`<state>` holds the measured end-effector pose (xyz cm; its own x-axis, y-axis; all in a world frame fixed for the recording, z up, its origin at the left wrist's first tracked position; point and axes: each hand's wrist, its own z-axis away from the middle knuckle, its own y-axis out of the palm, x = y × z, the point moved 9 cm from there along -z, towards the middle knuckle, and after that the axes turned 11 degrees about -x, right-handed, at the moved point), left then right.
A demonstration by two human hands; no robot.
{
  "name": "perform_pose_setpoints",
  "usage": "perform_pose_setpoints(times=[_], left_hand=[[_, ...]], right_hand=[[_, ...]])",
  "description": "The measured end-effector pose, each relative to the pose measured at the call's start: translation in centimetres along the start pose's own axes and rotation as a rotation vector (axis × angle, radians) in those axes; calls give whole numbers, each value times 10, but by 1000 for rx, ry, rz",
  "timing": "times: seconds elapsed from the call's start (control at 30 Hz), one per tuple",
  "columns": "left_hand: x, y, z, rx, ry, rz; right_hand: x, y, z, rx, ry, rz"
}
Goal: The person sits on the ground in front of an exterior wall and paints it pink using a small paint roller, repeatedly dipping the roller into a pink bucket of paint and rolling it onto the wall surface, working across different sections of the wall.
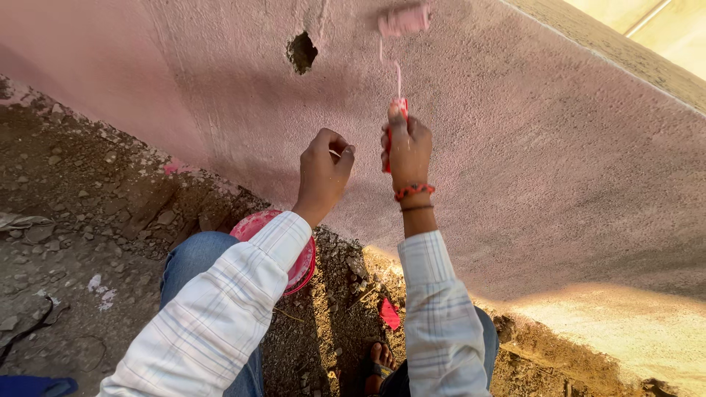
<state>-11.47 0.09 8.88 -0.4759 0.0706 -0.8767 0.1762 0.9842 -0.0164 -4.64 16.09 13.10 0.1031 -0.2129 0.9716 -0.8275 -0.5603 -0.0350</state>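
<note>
Bare ground [88, 220] of dry brown dirt, strewn with small stones and clods, sloping up to the foot of a pink wall [551, 147]. On it: a round pink paint bucket [301, 268] partly hidden behind a sleeve, a small red scrap [389, 314] near a sandalled foot [379, 364], pale paint flecks [99, 290] at left, a blue object [33, 385] in the bottom-left corner.
</note>
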Motion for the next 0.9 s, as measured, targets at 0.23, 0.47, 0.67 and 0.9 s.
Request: perform_pose_setpoints(times=[0.23, 0.47, 0.67, 0.9], left_hand=[[10, -9, -3, 95, -23, -108], [14, -4, -1, 151, 10, -118], [17, -4, -4, 144, 38, -173], [21, 20, 7, 206, 12, -154]], right_hand=[[6, -4, -6, -15, -13, -30], [4, 0, 2, -55, 4, -129], [-27, -47, 31, -242, -23, -240], [28, -42, -34, -53, 112, -347]])
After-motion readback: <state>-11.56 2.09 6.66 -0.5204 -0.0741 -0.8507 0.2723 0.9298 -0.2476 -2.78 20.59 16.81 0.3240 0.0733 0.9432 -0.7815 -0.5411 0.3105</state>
